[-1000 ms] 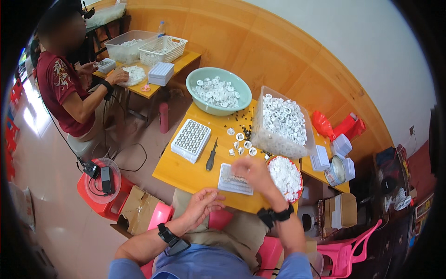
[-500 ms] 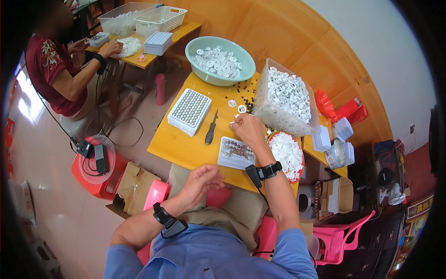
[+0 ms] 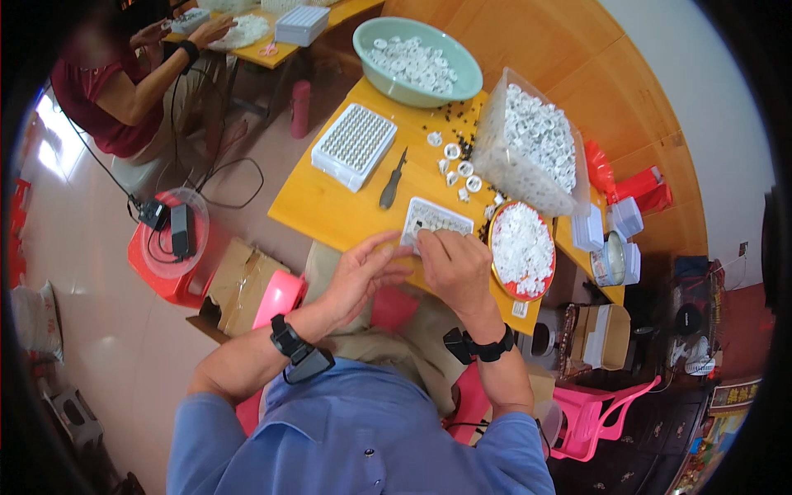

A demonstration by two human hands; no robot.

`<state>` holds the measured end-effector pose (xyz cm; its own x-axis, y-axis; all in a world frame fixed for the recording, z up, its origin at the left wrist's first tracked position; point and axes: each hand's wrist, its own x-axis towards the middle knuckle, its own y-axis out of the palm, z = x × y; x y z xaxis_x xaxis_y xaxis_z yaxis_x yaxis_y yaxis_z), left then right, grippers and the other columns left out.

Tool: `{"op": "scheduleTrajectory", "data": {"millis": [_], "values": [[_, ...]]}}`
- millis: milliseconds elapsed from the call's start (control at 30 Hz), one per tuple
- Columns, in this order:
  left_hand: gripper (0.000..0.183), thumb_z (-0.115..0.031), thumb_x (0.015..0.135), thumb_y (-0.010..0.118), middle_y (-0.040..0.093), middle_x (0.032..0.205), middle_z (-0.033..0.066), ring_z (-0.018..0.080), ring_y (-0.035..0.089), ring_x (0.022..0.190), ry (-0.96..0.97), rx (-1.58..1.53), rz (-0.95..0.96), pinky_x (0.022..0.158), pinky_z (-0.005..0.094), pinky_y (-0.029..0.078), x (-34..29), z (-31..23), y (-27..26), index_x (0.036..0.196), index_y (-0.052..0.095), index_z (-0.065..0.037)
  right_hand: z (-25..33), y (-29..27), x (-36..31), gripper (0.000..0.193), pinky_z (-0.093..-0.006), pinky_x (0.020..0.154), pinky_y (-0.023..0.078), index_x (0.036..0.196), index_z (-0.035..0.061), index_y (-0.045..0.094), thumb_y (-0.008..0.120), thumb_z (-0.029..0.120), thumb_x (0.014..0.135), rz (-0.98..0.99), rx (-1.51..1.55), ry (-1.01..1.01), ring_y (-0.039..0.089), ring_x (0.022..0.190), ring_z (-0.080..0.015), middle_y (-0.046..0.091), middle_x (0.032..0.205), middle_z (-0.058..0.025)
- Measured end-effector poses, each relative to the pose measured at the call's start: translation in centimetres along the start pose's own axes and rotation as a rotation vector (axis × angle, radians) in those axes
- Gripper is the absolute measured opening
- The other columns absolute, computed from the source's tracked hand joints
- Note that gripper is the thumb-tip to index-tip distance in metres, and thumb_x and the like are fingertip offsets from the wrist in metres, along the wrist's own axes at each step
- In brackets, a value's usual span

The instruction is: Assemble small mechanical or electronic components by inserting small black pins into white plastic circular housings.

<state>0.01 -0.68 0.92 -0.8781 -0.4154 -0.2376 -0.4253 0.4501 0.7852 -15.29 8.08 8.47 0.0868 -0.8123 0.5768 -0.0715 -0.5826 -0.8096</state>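
My right hand [image 3: 454,266] is closed in a pinch over the near side of a small white tray [image 3: 418,213] with small round parts in its cells. Whatever sits between its fingertips is too small to make out. Just left of it, my left hand [image 3: 363,276] is open, fingers loosely stretched toward the tray's near left corner, with nothing seen in it. Beyond the tray lie loose white ring-shaped parts [image 3: 465,169] and tiny black pieces [image 3: 464,147]. A dark-handled screwdriver [image 3: 392,188] lies to the tray's left, beside a stack of white trays [image 3: 353,148] filled with round metallic-looking parts.
A red-rimmed dish of small white pieces [image 3: 522,250] stands right of my right hand. Behind are a clear bin of white parts [image 3: 488,136] and a green basin [image 3: 388,84]. At the upper left, a co-worker in a dark red shirt [image 3: 99,103] sits at another table.
My right hand has come back from the loose white parts to the small tray, fingers pinched. My left hand has moved up and right, closer to the tray. The view has shifted.
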Motion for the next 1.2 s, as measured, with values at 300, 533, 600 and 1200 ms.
{"op": "scheduleTrajectory", "data": {"millis": [300, 533, 600, 1200], "values": [[0.035, -0.016, 0.102, 0.052, 0.065, 0.119, 0.0118, 0.0191, 0.066, 0.103, 0.026, 0.014, 0.118, 0.089, 0.0326, 0.054, 0.3, 0.7, -0.4, 0.134, 0.054, 0.0, 2.2, 0.7, -3.6, 0.018, -0.0319, 0.055, 0.048, 0.094, 0.0069, 0.066, 0.07, 0.009, 0.077, -0.006, 0.192, 0.091, 0.063, 0.068, -0.0188, 0.062, 0.082, -0.0036], [0.032, -0.017, 0.102, 0.053, 0.066, 0.117, 0.0095, 0.0167, 0.066, 0.101, -0.081, -0.129, 0.145, 0.088, 0.0307, 0.054, 0.0, 0.6, -0.9, 0.13, 0.056, -0.001, 2.5, -0.6, -3.5, 0.031, -0.0305, 0.061, 0.052, 0.105, 0.0076, 0.068, 0.078, 0.009, 0.076, 0.05, 0.769, 0.581, 0.066, 0.079, -0.026, 0.066, 0.096, -0.0092], [0.031, -0.016, 0.101, 0.054, 0.066, 0.116, 0.0104, 0.0157, 0.066, 0.101, -0.098, -0.123, 0.16, 0.087, 0.0306, 0.054, -0.1, 0.5, -0.6, 0.128, 0.057, -0.001, 2.4, -0.7, -3.5, 0.032, -0.0315, 0.063, 0.052, 0.106, 0.0079, 0.068, 0.078, 0.009, 0.075, 0.068, 0.785, 0.6, 0.065, 0.081, -0.0264, 0.066, 0.097, -0.0095], [0.018, -0.013, 0.098, 0.06, 0.065, 0.117, 0.0101, 0.0202, 0.066, 0.103, -0.112, -0.053, 0.208, 0.089, 0.0335, 0.055, -0.1, 0.9, -0.9, 0.115, 0.057, -0.006, -0.1, -0.5, -4.8, 0.033, -0.0376, 0.083, 0.046, 0.108, 0.0073, 0.068, 0.072, 0.005, 0.076, 0.081, 0.723, 0.398, 0.062, 0.098, -0.0285, 0.067, 0.102, -0.0089]]}}
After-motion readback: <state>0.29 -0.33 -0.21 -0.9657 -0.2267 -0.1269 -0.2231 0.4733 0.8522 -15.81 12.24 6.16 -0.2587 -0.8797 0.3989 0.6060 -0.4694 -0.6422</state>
